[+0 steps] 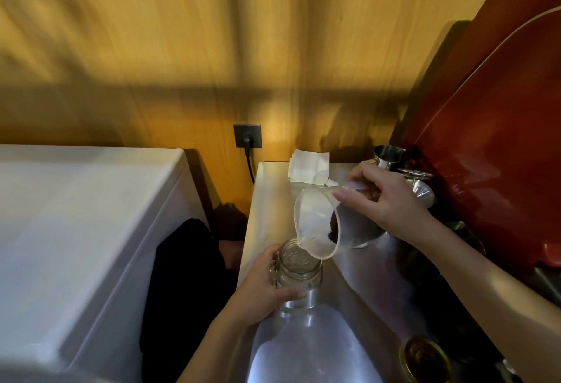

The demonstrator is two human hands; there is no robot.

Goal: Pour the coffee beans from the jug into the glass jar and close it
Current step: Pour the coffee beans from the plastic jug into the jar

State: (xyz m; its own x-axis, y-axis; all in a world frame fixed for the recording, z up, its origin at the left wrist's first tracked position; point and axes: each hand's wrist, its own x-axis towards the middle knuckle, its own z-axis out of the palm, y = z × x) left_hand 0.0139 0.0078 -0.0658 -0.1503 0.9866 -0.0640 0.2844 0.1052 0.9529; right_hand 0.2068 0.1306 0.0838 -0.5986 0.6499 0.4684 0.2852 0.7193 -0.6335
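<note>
A clear glass jar (299,276) stands open and upright on the steel counter (349,291). My left hand (261,287) wraps around the jar's left side. My right hand (385,197) holds a clear plastic jug (318,224) tilted, its spout just above the jar's mouth. Dark coffee beans (334,227) lie inside the jug near its rim. No beans show in the jar. A gold lid (425,358) lies on the counter at the lower right.
White paper sheets (308,167) lie at the counter's back. Steel cups (390,156) stand behind my right hand, beside a red machine (491,145). A white appliance (76,230) fills the left, with a dark cloth (182,276) in the gap. A wall socket (247,136) has a plug in it.
</note>
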